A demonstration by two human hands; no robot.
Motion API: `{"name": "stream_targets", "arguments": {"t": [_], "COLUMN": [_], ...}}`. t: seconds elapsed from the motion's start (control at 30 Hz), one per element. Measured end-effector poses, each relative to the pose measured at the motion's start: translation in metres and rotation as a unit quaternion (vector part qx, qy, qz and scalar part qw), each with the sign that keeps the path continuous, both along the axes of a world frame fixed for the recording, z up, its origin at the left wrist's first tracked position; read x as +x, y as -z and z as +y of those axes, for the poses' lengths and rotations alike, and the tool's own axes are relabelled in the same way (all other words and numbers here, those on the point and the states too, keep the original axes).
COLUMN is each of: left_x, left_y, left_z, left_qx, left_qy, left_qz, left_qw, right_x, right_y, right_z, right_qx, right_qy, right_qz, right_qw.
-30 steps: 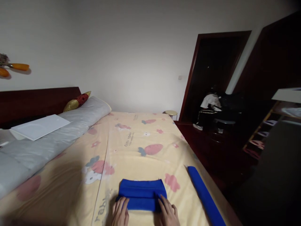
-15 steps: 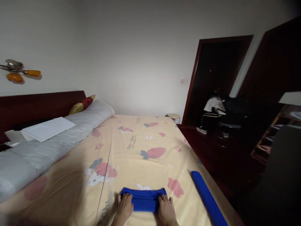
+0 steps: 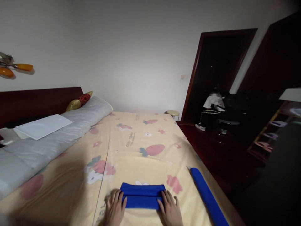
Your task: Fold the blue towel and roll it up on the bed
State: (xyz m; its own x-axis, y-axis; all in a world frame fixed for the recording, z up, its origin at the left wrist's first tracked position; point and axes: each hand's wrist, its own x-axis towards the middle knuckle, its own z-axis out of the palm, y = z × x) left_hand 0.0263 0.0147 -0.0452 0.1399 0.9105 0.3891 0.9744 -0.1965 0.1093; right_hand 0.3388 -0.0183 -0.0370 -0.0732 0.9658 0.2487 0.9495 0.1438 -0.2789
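Observation:
A blue cloth, folded into a flat rectangle with a crease along its length, lies on the patterned bed sheet near the bottom of the view. My left hand rests at its left end, fingers apart, thumb touching the edge. At the right end, my right hand lies with spread fingers on the cloth's edge. Neither hand visibly grips the cloth. To the right, a long narrow blue roll lies along the bed's right side.
A grey quilt runs along the left, with a white board on it and a red-gold cushion behind. A round stool stands beyond the bed. A person sits by the doorway. Shelves stand at the right.
My hands have moved apart, outward to the cloth's two ends, and their fingers have spread. The cloth looks flatter. The camera view has shifted slightly.

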Motion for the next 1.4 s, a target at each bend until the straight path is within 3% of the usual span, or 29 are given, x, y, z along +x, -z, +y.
{"name": "stream_targets", "arguments": {"t": [0.07, 0.13, 0.2, 0.27, 0.33, 0.47, 0.57, 0.67, 0.77, 0.9, 1.0, 1.1, 1.23, 1.33, 1.4], "left_x": [0.022, 0.047, 0.059, 0.047, 0.02, -0.02, -0.017, -0.004, 0.005, 0.012, 0.016, 0.024, 0.053, 0.076, 0.076], "left_y": [0.001, 0.004, 0.005, 0.004, 0.003, 0.007, 0.018, 0.023, 0.011, -0.016, -0.028, -0.03, -0.028, -0.028, -0.029], "left_z": [-0.001, -0.001, 0.001, 0.005, 0.009, 0.008, -0.004, -0.014, -0.013, 0.005, 0.019, 0.024, 0.02, 0.016, 0.015], "left_qx": [0.031, 0.045, 0.045, 0.035, 0.027, 0.06, 0.07, 0.012, -0.07, -0.154, -0.192, -0.198, -0.165, -0.116, -0.073], "left_qy": [0.023, 0.116, 0.18, 0.187, 0.167, 0.06, 0.082, 0.121, 0.094, 0.076, 0.054, 0.028, 0.019, 0.103, 0.174], "left_qz": [0.008, 0.026, 0.044, 0.052, 0.054, 0.036, 0.034, 0.033, 0.015, 0.001, -0.002, -0.001, -0.007, 0.007, 0.028], "left_qw": [0.999, 0.992, 0.982, 0.98, 0.984, 0.996, 0.994, 0.992, 0.993, 0.985, 0.98, 0.98, 0.986, 0.988, 0.982], "right_x": [-0.019, -0.044, -0.057, -0.048, -0.022, 0.02, 0.019, 0.004, -0.009, -0.016, -0.015, -0.018, -0.046, -0.072, -0.075], "right_y": [-0.006, -0.012, -0.017, -0.018, -0.017, 0.002, 0.032, 0.052, 0.036, -0.025, -0.054, -0.056, -0.045, -0.031, -0.022], "right_z": [0.003, 0.006, 0.008, 0.009, 0.007, 0.0, -0.006, -0.009, -0.007, 0.006, 0.017, 0.022, 0.022, 0.025, 0.027], "right_qx": [0.011, 0.002, -0.025, -0.05, -0.065, -0.036, 0.018, 0.017, -0.001, -0.045, -0.079, -0.084, -0.034, -0.011, -0.035], "right_qy": [-0.024, -0.082, -0.13, -0.113, -0.059, 0.005, -0.02, -0.014, 0.022, 0.018, 0.03, 0.05, 0.059, -0.023, -0.081], "right_qz": [0.008, 0.019, 0.022, 0.023, 0.023, 0.013, 0.0, -0.011, 0.0, 0.006, -0.005, -0.016, 0.011, 0.053, 0.051], "right_qw": [1.0, 0.996, 0.991, 0.992, 0.996, 0.999, 1.0, 1.0, 1.0, 0.999, 0.996, 0.995, 0.998, 0.998, 0.995]}}
